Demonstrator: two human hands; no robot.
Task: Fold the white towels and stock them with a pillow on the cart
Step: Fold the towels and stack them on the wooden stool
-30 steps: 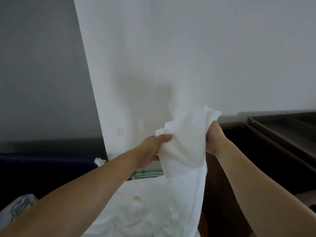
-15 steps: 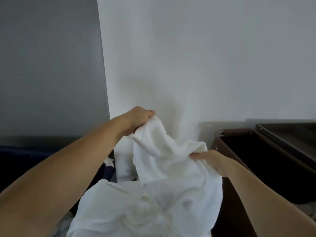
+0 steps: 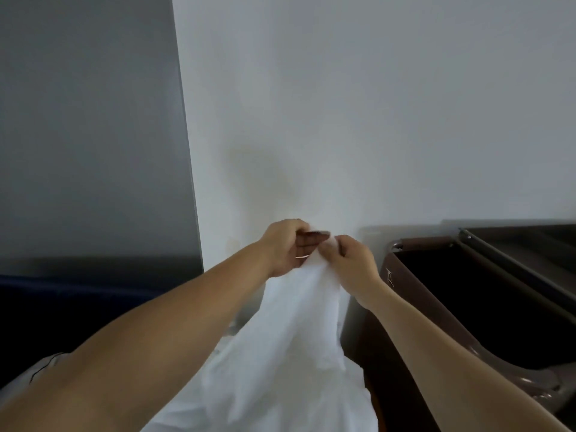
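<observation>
Fingers of both hands pinching one towel edge, held up before the wall.
Left hand (image 3: 288, 247) and right hand (image 3: 350, 261) meet; towel (image 3: 290, 338) hangs beside the cart (image 3: 417, 275). Best slide the pinches apart along the hem, keeping it taut.

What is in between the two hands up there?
In the head view, only a pinched-up bit of the white towel sits between the left hand and the right hand; both grip it.
</observation>
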